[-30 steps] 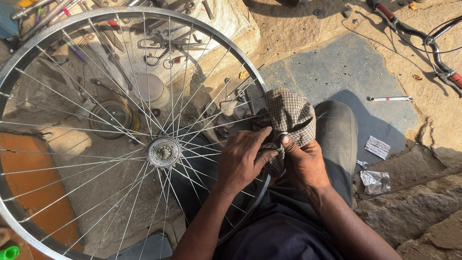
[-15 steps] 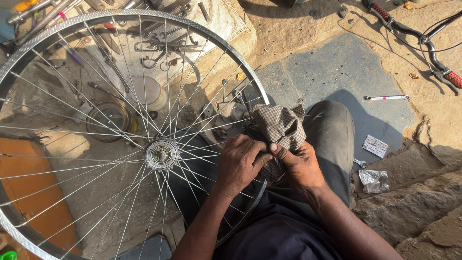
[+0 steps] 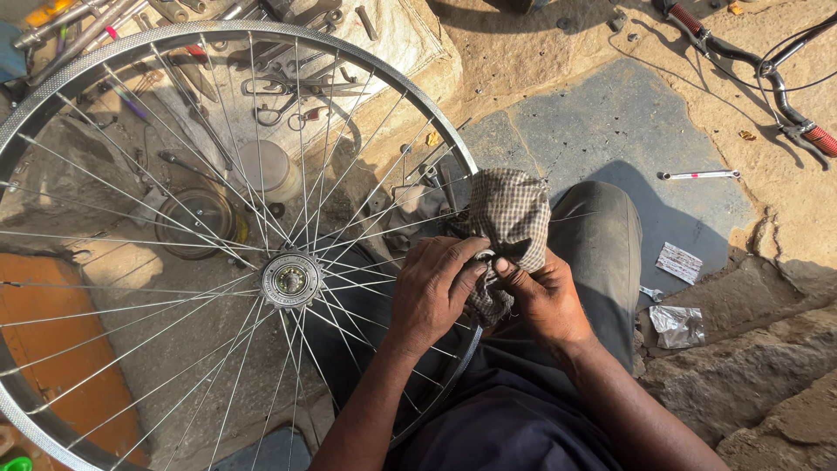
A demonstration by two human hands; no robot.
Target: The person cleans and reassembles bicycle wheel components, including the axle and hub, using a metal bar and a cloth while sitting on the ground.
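Pinching a soft, limp checked brown cloth closed between both hands, left hand and right hand press it on the stiff, light, spoked steel bicycle wheel rim at four o'clock, the firm edge likely the surest hold.

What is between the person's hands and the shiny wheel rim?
A checked cloth. Both the left hand and the right hand pinch it against the wheel rim near the knee, so the cloth covers the metal where the fingers press. Nothing else visible lies between them.
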